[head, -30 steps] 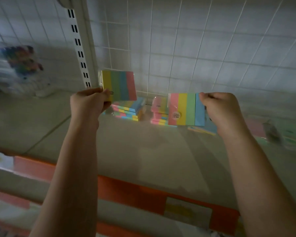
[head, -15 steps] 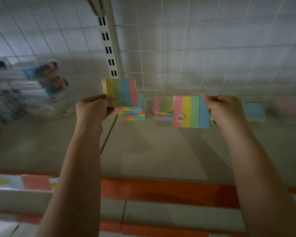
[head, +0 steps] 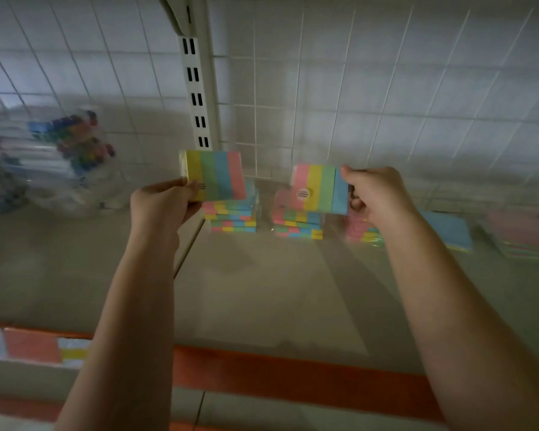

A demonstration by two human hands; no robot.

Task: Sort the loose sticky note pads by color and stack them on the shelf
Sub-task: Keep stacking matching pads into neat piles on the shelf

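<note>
Your left hand (head: 162,203) is gripping a striped pad (head: 215,175) by its lower-left corner; your right hand (head: 377,194) is pinching another striped pad (head: 319,188) by its right edge.

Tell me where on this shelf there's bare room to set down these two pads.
The bare shelf runs wide between the orange front edge and the striped stacks. Crowded along the back wire grid: stacks side by side, a blue pad and pink pads rightward, bagged items at left.

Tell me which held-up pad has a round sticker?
The pad in the right hand, the sticker pad. The left hand's pad shows none.
</note>
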